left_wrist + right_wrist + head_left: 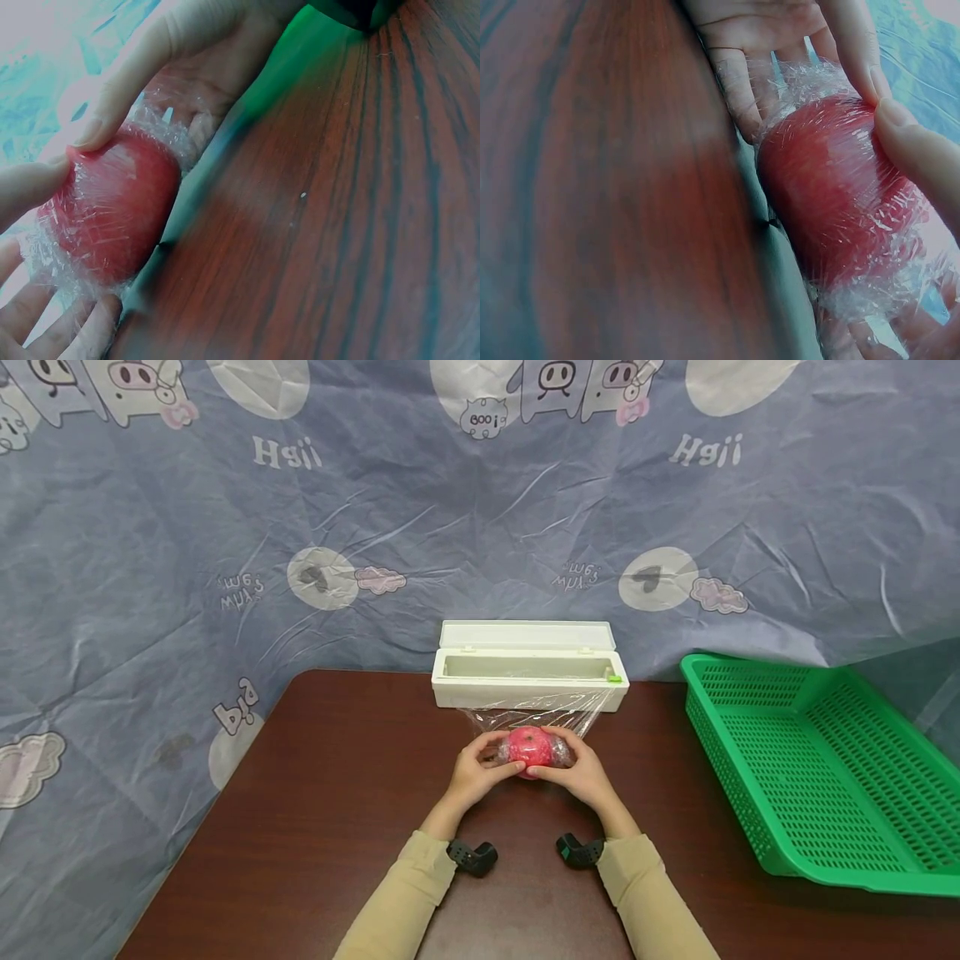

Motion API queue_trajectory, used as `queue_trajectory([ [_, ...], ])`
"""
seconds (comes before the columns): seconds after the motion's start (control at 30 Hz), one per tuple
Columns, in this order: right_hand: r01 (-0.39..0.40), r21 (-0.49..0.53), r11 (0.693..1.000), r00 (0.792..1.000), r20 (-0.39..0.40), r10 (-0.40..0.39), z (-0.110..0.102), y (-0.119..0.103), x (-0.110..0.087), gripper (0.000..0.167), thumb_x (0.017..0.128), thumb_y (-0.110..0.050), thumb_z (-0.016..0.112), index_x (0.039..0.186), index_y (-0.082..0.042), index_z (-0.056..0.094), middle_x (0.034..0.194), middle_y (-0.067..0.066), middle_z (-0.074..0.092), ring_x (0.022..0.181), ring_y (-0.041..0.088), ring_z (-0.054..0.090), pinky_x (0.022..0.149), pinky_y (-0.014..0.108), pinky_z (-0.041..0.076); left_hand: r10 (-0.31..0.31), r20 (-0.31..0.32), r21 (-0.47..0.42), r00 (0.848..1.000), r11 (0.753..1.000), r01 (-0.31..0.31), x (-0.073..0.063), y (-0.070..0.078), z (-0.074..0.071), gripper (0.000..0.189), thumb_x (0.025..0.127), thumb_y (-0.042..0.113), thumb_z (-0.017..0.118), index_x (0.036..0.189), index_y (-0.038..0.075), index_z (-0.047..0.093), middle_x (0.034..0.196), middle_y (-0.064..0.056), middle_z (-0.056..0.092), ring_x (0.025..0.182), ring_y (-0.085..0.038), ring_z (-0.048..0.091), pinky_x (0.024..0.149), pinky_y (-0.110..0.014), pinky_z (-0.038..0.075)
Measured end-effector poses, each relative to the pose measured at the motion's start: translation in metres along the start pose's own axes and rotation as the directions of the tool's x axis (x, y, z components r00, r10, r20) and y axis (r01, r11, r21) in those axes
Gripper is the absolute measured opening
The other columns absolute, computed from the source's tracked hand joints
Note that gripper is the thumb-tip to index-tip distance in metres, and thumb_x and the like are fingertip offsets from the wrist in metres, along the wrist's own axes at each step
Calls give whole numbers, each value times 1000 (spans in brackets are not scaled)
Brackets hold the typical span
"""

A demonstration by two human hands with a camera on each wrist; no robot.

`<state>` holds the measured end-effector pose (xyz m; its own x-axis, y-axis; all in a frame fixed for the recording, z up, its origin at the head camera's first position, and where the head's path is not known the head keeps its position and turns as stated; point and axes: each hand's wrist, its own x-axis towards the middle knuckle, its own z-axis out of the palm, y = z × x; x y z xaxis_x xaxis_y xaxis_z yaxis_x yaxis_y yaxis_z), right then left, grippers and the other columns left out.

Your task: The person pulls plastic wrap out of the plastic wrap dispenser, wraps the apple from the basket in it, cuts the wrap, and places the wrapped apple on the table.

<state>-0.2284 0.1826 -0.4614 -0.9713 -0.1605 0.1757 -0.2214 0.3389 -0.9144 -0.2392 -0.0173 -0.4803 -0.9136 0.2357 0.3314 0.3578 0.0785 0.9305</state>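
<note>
Left hand [475,773] and right hand [583,774], fingers curved, are holding a round red object [529,748] before a long white box [487,697]; clear plastic film [489,719], apparently reaching the box, is risking tears if pulled unevenly.

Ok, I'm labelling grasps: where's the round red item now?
In the head view, the round red item is below centre, slightly right, between the left hand and right hand, in front of the long white plastic box.
</note>
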Motion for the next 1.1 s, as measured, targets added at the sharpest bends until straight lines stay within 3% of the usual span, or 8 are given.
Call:
queue_trajectory([
  [0.27, 8, -11, 1000, 1000, 4, -8, 0, -6, -3, 66, 72, -10, 81, 130, -2, 50, 126, 21, 52, 108, 37, 53, 91, 49, 43, -32, -4, 6, 999, 999, 32, -3, 7, -2, 49, 76, 6, 78, 120, -3, 58, 117, -20, 59, 102, -38, 57, 85, -50, 47],
  [0.47, 24, -28, 999, 1000, 0, -24, 0, -14, -4, 65, 72, -10, 81, 130, -1, 51, 126, 21, 53, 108, 36, 53, 91, 49, 44, 15, -4, 9, 1000, 1000, -15, -2, 11, -5, 48, 74, 4, 79, 116, -5, 58, 113, -22, 59, 103, -38, 56, 90, -50, 44],
  [0.63, 61, -53, 997, 998, -6, -61, 0, -18, -4, 64, 72, -10, 81, 128, -1, 52, 124, 21, 53, 105, 35, 54, 88, 48, 46, 26, 6, -5, 1000, 1000, -26, -2, 14, -10, 47, 74, 5, 79, 116, -5, 59, 115, -20, 59, 101, -38, 55, 84, -49, 48],
  [0.87, 30, -48, 998, 999, -13, -31, 1, 5, 5, 68, 69, -19, 85, 129, -13, 54, 126, 14, 54, 108, 31, 54, 91, 47, 45, 54, 29, 0, 998, 999, -55, -1, 18, -15, 47, 74, 5, 78, 115, -4, 58, 114, -19, 59, 98, -32, 58, 82, -46, 49],
  [1.1, 37, -64, 997, 999, -20, -39, 0, -2, 3, 68, 68, -30, 85, 127, -21, 54, 124, 10, 55, 107, 30, 54, 89, 50, 46, 85, 61, -47, 995, 996, -82, 1, 27, -21, 45, 74, -1, 77, 114, -7, 56, 114, -22, 57, 93, -36, 60, 76, -43, 53],
])
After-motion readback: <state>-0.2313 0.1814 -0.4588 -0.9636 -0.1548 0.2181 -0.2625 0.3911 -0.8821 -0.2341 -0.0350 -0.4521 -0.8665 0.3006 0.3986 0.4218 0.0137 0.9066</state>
